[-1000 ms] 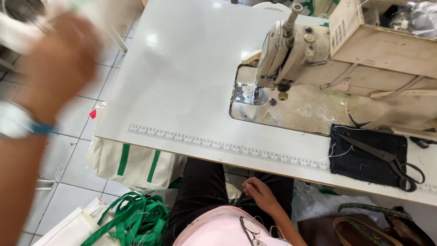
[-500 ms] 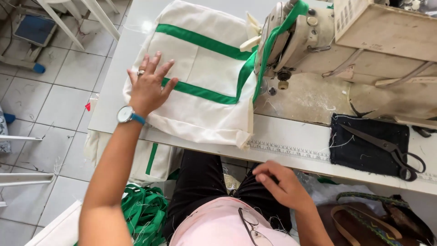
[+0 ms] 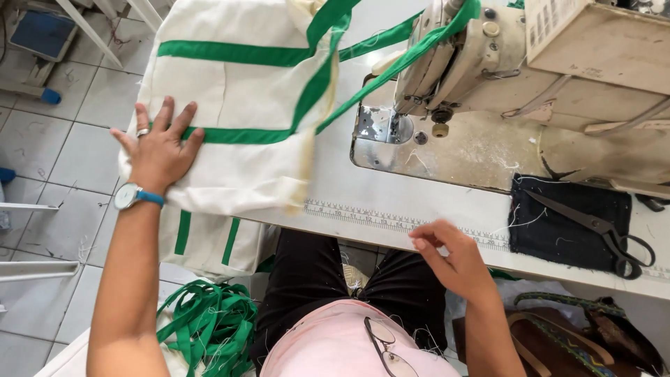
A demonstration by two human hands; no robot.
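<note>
1. Left hand (image 3: pixel 162 146): flat, palm down, fingers spread wide on the cream fabric bag (image 3: pixel 237 105); gripping nothing, only pressing. Ring on one finger; wristwatch (image 3: pixel 130 196) with blue strap at the wrist.
2. Cream fabric bag: spread over the left part of the sewing table (image 3: pixel 391 202), crossed by green webbing bands. Near-left corner under the left hand, hanging a little past the table's left edge.
3. Green strap (image 3: pixel 391 73): running from the bag up and to the right, across the head of the sewing machine (image 3: pixel 474 63). Second green strap above it, also leading toward the machine.
4. Right hand (image 3: pixel 450 258): at the near table edge, just over the printed ruler strip (image 3: pixel 391 220); fingers curled loosely, thumb and fingertips close together. Cannot tell whether anything thin sits between them; nothing visible held.
5. Sewing machine: cream, worn, right of the bag; metal needle plate (image 3: pixel 380 129) just beside the bag's right edge.
6. Black scissors (image 3: pixel 593 230): lying on a dark cloth pad (image 3: pixel 558 209) at the table's right, well apart from both hands.
7. Below the table: more cream pieces with green stripes (image 3: pixel 209 241) hanging at the left; a heap of loose green webbing (image 3: pixel 209 324) on the tiled floor.
8. Lap: black trousers, pink shirt, eyeglasses (image 3: pixel 384 345) hanging at the chest. Brown bag (image 3: pixel 565 342) with patterned strap at lower right.
</note>
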